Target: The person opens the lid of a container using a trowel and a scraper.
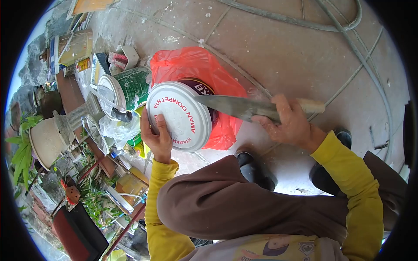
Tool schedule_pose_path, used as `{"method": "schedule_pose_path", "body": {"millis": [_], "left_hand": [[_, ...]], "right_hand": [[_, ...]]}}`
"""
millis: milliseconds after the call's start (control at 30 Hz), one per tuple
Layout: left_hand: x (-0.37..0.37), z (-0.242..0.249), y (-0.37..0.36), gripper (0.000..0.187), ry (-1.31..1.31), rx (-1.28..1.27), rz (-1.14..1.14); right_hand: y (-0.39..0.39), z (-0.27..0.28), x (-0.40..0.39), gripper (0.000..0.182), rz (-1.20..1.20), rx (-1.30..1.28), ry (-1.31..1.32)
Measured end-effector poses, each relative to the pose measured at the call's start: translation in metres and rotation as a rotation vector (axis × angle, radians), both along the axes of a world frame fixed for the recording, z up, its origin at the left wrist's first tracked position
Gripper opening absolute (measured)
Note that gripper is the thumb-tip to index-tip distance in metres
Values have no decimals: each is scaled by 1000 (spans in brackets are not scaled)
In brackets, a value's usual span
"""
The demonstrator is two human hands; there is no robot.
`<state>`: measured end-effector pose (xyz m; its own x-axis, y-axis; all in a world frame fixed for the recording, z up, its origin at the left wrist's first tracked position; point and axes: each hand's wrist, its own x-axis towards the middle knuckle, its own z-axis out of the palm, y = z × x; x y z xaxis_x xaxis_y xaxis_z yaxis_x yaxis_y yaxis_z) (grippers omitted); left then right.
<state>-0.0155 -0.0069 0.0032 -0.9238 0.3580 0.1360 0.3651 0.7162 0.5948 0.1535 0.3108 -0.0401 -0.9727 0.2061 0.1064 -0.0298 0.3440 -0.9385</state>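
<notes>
A paint bucket with a white lid and red lettering lies tilted on a red plastic bag. My left hand is on the lid's left side, thumb over its face and fingers round the rim. A large knife with a pale wooden handle is in my right hand; its fingers are closed round the handle end and the blade's base. The blade points left, and its tip is at the lid's upper right rim. Whether the tip is under the rim I cannot tell.
Left of the bucket stand a green pail, a clear plastic bag, a beige pot and plants. A grey hose curves over the tiled floor at the upper right. My shoes are below the knife.
</notes>
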Motion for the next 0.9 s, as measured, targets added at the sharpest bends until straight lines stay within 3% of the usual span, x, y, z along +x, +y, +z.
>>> {"method": "schedule_pose_path", "body": {"millis": [67, 167, 233, 567, 767, 900], "left_hand": [[3, 0, 5, 45, -92, 91, 89], [2, -1, 12, 46, -124, 195, 138], [10, -2, 11, 45, -180, 305, 203], [3, -3, 7, 45, -296, 329, 252], [4, -2, 14, 44, -269, 334, 233], [3, -4, 11, 45, -262, 337, 224]], "right_hand": [[2, 10, -22, 46, 70, 183, 110], [6, 27, -51, 45, 79, -60, -90], [7, 32, -47, 44, 19, -61, -108], [21, 20, -7, 46, 0, -293, -280], [16, 14, -4, 50, 14, -289, -166], [18, 20, -7, 51, 51, -303, -259]]}}
